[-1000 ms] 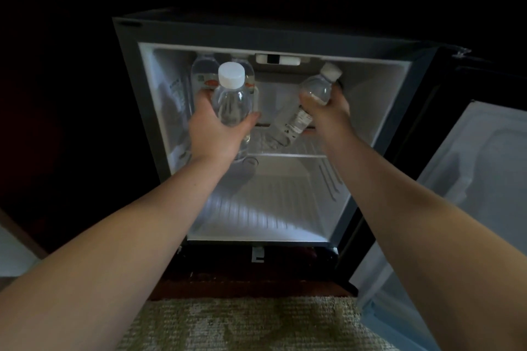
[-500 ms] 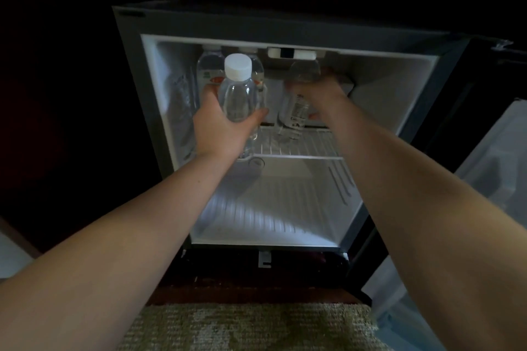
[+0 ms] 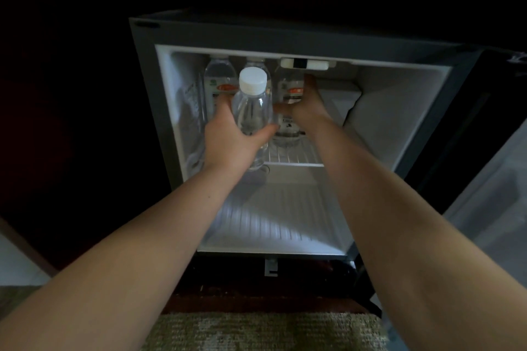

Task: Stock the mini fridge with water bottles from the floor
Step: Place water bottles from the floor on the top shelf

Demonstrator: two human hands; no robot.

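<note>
Partway: both hands loading the mini fridge's (image 3: 148,88) top shelf (image 3: 293,164).

Left hand's (image 3: 228,139) grip wraps a capped bottle (image 3: 252,111) at the shelf's front. Right hand's (image 3: 306,108) grip clasps a standing bottle (image 3: 291,91) deeper in. At least one rear bottle (image 3: 218,77) stands stocked behind; the lower compartment lies bare; floor stock is out of view.

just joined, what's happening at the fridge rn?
A person is loading water bottles into an open mini fridge. The left hand holds a capped bottle upright in front of the wire shelf, not yet set down. The right hand reaches deeper in and is around another bottle standing on that shelf. Two more bottles stand at the back left. The lower compartment has no bottles in it.
</note>
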